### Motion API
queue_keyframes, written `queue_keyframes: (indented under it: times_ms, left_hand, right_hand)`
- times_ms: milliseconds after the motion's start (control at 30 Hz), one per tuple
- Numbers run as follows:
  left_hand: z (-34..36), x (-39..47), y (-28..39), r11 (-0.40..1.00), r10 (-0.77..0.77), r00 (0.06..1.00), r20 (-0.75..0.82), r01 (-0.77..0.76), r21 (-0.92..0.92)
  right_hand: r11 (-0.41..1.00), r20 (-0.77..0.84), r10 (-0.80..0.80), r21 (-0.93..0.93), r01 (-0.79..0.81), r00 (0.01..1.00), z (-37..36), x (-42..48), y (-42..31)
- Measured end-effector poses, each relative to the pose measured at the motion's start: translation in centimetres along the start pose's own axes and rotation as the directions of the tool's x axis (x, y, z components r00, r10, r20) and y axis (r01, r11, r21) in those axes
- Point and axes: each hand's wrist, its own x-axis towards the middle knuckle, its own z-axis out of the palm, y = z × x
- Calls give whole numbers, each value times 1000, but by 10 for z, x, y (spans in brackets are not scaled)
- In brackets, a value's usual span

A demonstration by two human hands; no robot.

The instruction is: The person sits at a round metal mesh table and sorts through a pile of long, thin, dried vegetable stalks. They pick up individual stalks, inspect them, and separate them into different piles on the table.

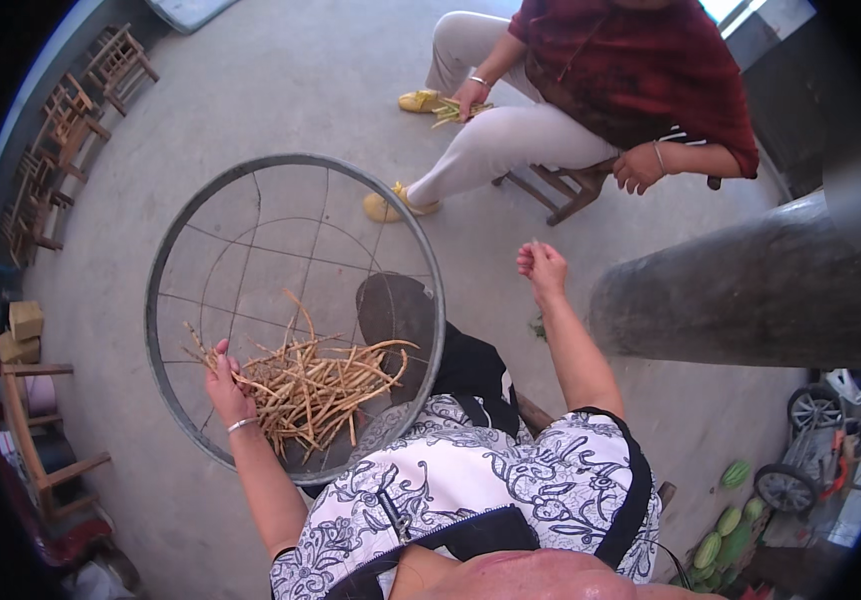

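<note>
A wide round sieve [154, 300] with a grey rim and a wire-braced mesh rests at my lap and knees, tilted. Dry, tan bean pods [318, 390] lie heaped in its near part. My left hand [231, 390] is over the left side of the sieve, its fingers closed around a few pods beside the heap. Out to the right, away from the sieve, my right hand [544, 270] is raised with thumb and fingers drawn together. A tiny pale bit may show at its fingertips, too small to make out.
Opposite, a person [625, 75] sits on a wooden stool [569, 191], holding greenish pods [449, 112]. A big dark cylinder [738, 292] juts in from the right. Wooden chairs [62, 127] line the left wall. Watermelons [709, 551] and a wheeled cart [794, 480] are lower right.
</note>
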Motion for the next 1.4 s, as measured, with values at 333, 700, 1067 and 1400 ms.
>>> queue_keyframes:
  times_ms: [333,700,1067,1400]
  left_hand:
    - [-1,-1,-18,997,39,998,58,-36,-61]
    - [10,-8,-15,988,-1,999,44,8,-153]
    - [6,-5,-18,993,-22,999,44,27,-119]
    - [7,-6,-17,998,-30,999,35,32,-57]
  right_hand:
    - [991,326,-122,94,96,938,58,-31,-29]
    - [958,641,195,-287,-4,742,112,-68,-22]
    - [947,686,306,-288,-140,660,128,-84,-35]
    - [947,690,307,-291,-138,656,129,-85,-34]
